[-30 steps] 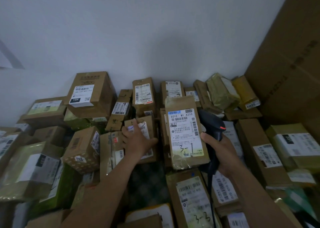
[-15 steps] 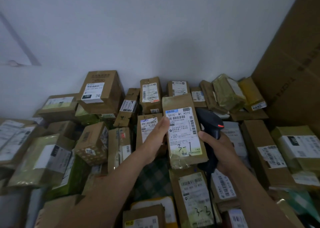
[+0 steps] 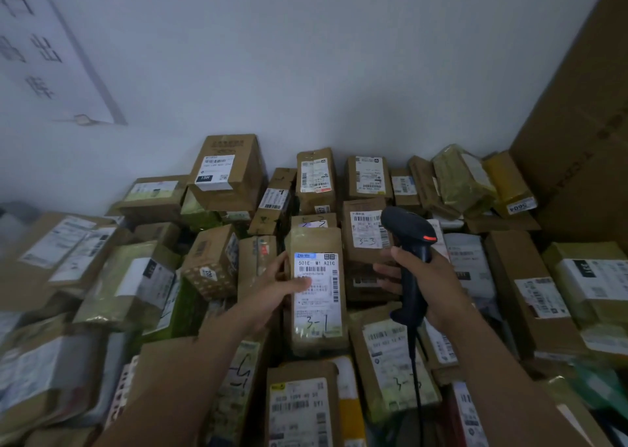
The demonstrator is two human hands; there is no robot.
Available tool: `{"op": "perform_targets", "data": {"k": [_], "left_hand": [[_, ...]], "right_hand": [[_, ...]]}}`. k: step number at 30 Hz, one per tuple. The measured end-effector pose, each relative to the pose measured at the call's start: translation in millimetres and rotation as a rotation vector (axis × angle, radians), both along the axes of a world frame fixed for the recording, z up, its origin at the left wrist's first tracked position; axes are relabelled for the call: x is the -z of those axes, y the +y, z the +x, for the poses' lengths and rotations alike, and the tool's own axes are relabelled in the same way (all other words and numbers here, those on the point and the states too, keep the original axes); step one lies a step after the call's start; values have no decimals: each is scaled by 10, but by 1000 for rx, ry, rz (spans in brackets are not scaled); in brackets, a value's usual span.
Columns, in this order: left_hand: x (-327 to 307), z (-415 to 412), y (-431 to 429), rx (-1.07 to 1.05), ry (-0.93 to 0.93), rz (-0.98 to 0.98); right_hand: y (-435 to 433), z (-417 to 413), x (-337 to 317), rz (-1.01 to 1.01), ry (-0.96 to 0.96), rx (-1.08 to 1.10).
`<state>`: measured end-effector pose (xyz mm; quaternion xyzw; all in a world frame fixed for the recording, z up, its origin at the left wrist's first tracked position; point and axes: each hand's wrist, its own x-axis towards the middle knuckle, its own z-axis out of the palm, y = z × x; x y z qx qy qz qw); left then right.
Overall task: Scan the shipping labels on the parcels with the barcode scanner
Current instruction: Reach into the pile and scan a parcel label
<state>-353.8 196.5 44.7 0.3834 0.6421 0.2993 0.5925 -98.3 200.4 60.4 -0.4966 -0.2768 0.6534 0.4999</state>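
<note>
Tall cardboard carton (image 3: 577, 147) at far right, white wall (image 3: 306, 55) behind. Heap of parcels (image 3: 217, 263) below, most labels face up. Over the heap's middle, parcel marked 3-1 (image 3: 316, 239), upright, label (image 3: 317, 310) turned to the camera. Left hand (image 3: 272, 293) gripping its left edge, fingers curled behind, thumb lying across the label just under the main barcode (image 3: 312, 269). Right hand (image 3: 438, 283) wrapped round the handle of the barcode scanner (image 3: 409, 229), just right of the parcel, head raised and seemingly not aimed at the label; trigger finger hidden. For a clean read: slide thumb off the print, tilt the glossy label away from glare, swing scanner nose onto the barcode, hold both steady, then squeeze.
</note>
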Motion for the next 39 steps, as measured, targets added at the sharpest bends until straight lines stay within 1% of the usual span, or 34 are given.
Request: {"op": "perform_targets", "data": {"k": [2,4,10,17,20,22,24,27,30,32,34,36,39], "left_hand": [[90,-11,-60,-8,-1,18],[87,29,-121,14,3,-6],[108,57,-175,98,12,-162],[168,30,-213,258,46,-350],[194,45,-218,314,89,-367],[242,80,-222,295,155,-320],[346,98,-222,298,285,-245],[444,159,-270,546,509,-144],[602,193,-276,740,655,-1],[719,182,-254,883,799,42],[857,163,-250,1006,962,30],[953,161,-248,1039,1062,60],[1030,140,-175,1038,1125,120]], "right_hand": [[-68,-36,17,6,-14,-21],[-144,-48,41,2,-12,-32],[-317,-37,126,-24,-59,-49],[-417,-37,154,-49,-72,-73],[-446,-37,147,-52,-68,-76],[-463,-45,149,-55,-70,-74],[-487,-52,145,-49,-82,-81],[-515,-56,161,-46,-99,-83],[-532,-48,196,-56,-106,-74],[-543,-38,208,-53,-115,-69],[-560,-24,220,-52,-124,-64],[-575,-4,241,-57,-125,-61],[-623,40,239,-58,-155,-79]]}}
